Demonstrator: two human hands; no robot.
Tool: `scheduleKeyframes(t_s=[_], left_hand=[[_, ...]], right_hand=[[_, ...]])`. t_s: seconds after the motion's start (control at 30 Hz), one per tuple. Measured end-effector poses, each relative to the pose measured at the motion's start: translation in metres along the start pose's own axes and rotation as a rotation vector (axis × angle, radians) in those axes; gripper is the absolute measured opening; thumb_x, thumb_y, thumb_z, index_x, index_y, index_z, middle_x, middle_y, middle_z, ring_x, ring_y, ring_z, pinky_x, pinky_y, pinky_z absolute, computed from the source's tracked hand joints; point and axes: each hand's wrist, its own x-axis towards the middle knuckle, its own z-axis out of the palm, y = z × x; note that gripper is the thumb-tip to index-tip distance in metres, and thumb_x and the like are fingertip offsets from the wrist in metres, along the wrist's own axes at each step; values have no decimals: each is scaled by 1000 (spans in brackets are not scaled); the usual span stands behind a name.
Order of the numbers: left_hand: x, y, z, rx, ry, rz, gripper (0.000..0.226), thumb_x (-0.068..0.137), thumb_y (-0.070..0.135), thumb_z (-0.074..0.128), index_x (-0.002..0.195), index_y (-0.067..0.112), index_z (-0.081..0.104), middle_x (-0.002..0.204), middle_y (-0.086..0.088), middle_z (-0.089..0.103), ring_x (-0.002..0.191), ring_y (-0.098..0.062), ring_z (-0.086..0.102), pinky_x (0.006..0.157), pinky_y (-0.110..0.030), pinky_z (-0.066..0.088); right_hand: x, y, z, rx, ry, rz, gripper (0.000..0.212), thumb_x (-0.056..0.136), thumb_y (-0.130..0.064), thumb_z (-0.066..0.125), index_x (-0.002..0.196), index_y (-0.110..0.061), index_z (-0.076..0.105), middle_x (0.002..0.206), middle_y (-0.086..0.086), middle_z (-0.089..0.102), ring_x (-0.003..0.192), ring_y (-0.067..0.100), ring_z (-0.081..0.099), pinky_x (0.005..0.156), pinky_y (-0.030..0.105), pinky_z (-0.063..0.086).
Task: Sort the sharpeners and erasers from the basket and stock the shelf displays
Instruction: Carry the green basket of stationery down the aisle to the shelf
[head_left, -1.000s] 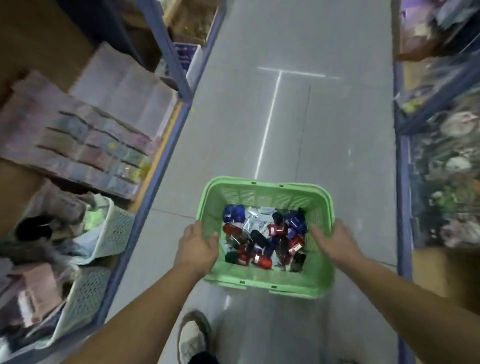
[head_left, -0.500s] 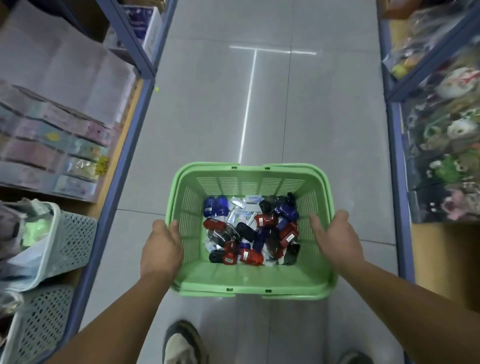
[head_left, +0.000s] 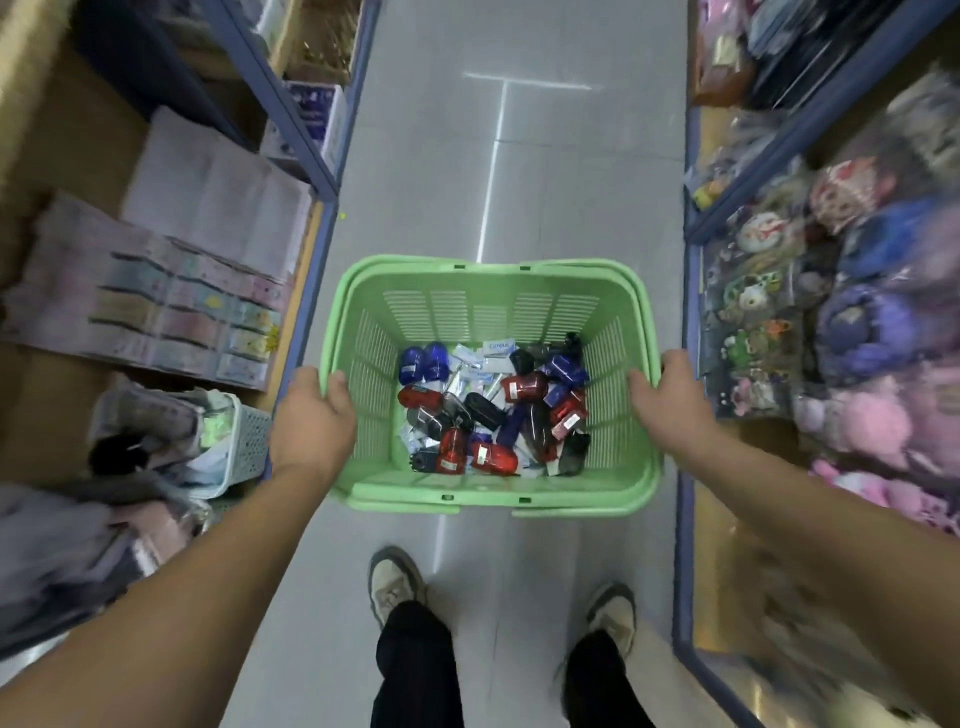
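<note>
A light green plastic basket (head_left: 488, 306) hangs in front of me over the aisle floor. My left hand (head_left: 311, 421) grips its left rim, thumb hooked inside. Its right rim is gripped by my right hand (head_left: 670, 405). On the basket's bottom lies a heap of red, blue and black sharpeners (head_left: 498, 410) mixed with small white wrapped erasers (head_left: 480, 364). The pile sits towards the right and middle of the bottom.
Blue-framed shelves line both sides. The left shelf (head_left: 311, 244) holds stacked paper pads and white mesh bins (head_left: 249, 441) of goods. The right shelf (head_left: 688, 332) is packed with bagged plush toys. Grey tiled floor runs ahead; my two shoes stand below the basket.
The view has tilted down so my legs and shoes show. The basket sits closer and larger in view, and the shelves have slid past; both hands keep their grip on the rims.
</note>
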Motion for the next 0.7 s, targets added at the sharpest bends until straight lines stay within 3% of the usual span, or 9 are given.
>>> scheduleKeyframes(t_s=[0.07, 0.17, 0.3, 0.4, 0.5, 0.6, 0.7], left_hand=[[-15, 36, -53, -67, 3, 31, 31, 103, 35, 46, 107, 5, 55, 95, -19, 64, 86, -40, 60, 73, -43, 46], [-43, 101, -122, -116, 42, 40, 23, 103, 29, 51, 108, 8, 59, 96, -17, 65, 88, -38, 62, 78, -44, 49], [-64, 173, -189, -155, 96, 81, 20, 105, 25, 49, 105, 7, 57, 89, -11, 60, 85, -37, 60, 72, -40, 43], [-54, 209, -218, -125, 124, 77, 23, 105, 27, 49, 101, 5, 55, 92, -18, 63, 86, -39, 60, 71, -41, 43], [-27, 239, -237, -132, 132, 83, 27, 105, 27, 48, 102, 2, 57, 89, -17, 61, 79, -34, 54, 68, -39, 41], [24, 263, -242, -126, 116, 75, 26, 106, 28, 47, 98, 4, 54, 85, -11, 57, 74, -30, 49, 65, -36, 35], [91, 283, -244, -149, 69, 89, 21, 107, 31, 45, 100, 11, 51, 89, -8, 59, 78, -31, 55, 66, -37, 41]], right_hand=[[-28, -33, -52, 52, -15, -42, 18, 104, -21, 49, 117, -12, 41, 94, 11, 59, 76, 26, 62, 64, 45, 53], [-62, -79, -128, 38, 20, -102, 18, 103, -20, 47, 119, -17, 39, 93, 14, 60, 72, 28, 61, 63, 52, 55], [-88, -131, -209, -20, 82, -216, 26, 105, -26, 46, 128, -13, 43, 89, 8, 61, 63, 20, 59, 50, 35, 48], [-91, -171, -249, -64, 107, -236, 34, 106, -26, 45, 135, -8, 42, 91, 4, 60, 63, 16, 57, 49, 28, 41], [-71, -209, -266, -39, 124, -229, 37, 106, -22, 46, 138, -3, 41, 106, 9, 61, 62, 9, 50, 48, 25, 36], [-32, -247, -268, -11, 138, -207, 37, 105, -22, 49, 137, -4, 43, 114, 13, 61, 69, 15, 57, 50, 26, 39], [14, -290, -264, -10, 171, -182, 30, 103, -21, 52, 128, -4, 48, 107, 14, 62, 84, 28, 64, 56, 29, 41]])
